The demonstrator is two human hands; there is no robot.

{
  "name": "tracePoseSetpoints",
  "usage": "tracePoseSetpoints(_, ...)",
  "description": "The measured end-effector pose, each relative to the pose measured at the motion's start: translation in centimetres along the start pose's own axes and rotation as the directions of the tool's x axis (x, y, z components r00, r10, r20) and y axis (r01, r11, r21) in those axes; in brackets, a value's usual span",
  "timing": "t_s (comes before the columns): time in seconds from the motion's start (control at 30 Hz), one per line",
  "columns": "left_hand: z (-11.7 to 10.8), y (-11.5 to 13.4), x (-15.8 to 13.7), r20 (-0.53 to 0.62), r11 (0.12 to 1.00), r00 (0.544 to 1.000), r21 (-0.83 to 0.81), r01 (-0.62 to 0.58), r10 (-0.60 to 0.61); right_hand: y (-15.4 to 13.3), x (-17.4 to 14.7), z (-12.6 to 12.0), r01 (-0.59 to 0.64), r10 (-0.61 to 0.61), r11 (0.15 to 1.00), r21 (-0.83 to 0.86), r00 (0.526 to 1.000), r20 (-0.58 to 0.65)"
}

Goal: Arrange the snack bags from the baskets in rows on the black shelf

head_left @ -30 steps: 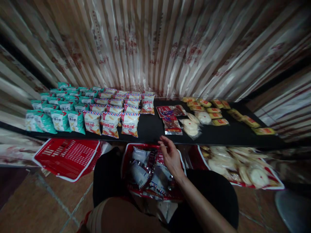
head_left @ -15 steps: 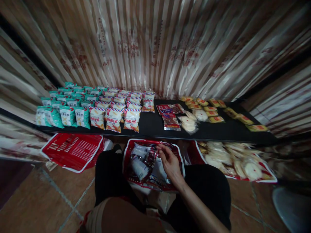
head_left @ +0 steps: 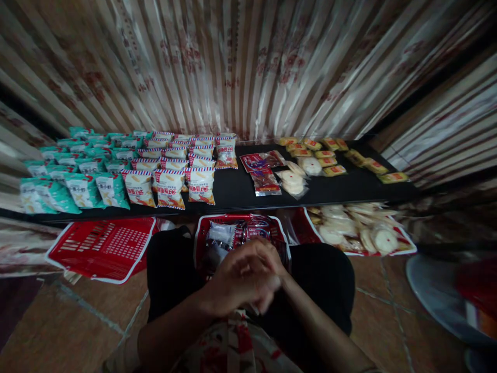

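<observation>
My left hand (head_left: 238, 282) and my right hand (head_left: 267, 255) meet above my lap, just over the near side of a red basket with a white rim (head_left: 196, 243). The left hand overlaps the right; its bent fingers are smeared by motion. Most of the right fingers are hidden behind it, so I cannot tell whether either hand holds anything. Inside the basket, beyond my hands, lie several shiny dark-red packets (head_left: 257, 230) and a whitish clear-backed packet (head_left: 220, 231).
A black shelf (head_left: 229, 191) bears teal snack bags (head_left: 83, 189), white-and-orange snack bags (head_left: 170, 186), red packets (head_left: 266, 181), bagged pale round pieces (head_left: 293, 181) and yellow packets (head_left: 334, 170). Red baskets stand left (head_left: 112, 248) and right (head_left: 306, 225). A striped curtain (head_left: 248, 77) hangs behind.
My right hand has drawn back from inside the basket toward my body. My left hand has come up to meet it. The view has shifted slightly.
</observation>
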State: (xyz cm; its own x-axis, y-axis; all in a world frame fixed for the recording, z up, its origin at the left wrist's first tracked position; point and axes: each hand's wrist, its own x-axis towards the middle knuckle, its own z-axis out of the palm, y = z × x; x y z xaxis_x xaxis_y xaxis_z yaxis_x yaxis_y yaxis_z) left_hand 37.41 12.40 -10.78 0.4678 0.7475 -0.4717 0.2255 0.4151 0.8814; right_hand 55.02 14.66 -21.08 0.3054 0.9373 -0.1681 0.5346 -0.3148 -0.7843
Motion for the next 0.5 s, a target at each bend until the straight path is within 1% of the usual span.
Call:
tracePoseSetpoints(0.03,-0.4,-0.2,1.5,-0.01,0.996,1.0,-0.093,0.017,-0.018,0.8,0.0,-0.1,-0.044,0.045,0.996,-0.073,0.999,0.011)
tracePoseSetpoints(0.07,-0.8,-0.6,3.0,-0.043,0.992,0.998,-0.112,0.05,-0.055,1.4,-0.1,-0.2,-0.088,0.094,0.986,-0.142,0.995,0.035)
tracePoseSetpoints(0.1,-1.2,-1.3,4.4,-0.107,0.991,0.988,-0.091,0.098,-0.108,1.9,-0.2,-0.3,-0.122,0.138,0.972,-0.203,0.988,0.067)
tracePoseSetpoints(0.2,-2.1,-4.2,7.4,-0.149,0.969,0.959,-0.087,0.231,-0.242,2.5,-0.3,-0.2,-0.165,0.238,0.912,-0.376,0.959,0.155)
tracePoseSetpoints(0.27,-2.4,-6.2,8.5,-0.163,0.948,0.935,-0.099,0.303,-0.316,2.4,-0.2,0.1,-0.151,0.27,0.875,-0.46,0.941,0.205)
tracePoseSetpoints(0.33,-2.4,-7.6,9.0,-0.168,0.937,0.923,-0.115,0.329,-0.345,2.2,0.1,0.4,-0.137,0.291,0.842,-0.522,0.93,0.225)
tracePoseSetpoints(0.4,-2.1,-8.3,9.4,-0.16,0.934,0.923,-0.134,0.331,-0.35,2.0,0.4,0.8,-0.151,0.324,0.804,-0.575,0.922,0.213)
tracePoseSetpoints(0.5,-1.6,-8.8,9.8,-0.152,0.929,0.922,-0.161,0.332,-0.356,2.1,0.8,1.3,-0.22,0.39,0.76,-0.611,0.907,0.158)
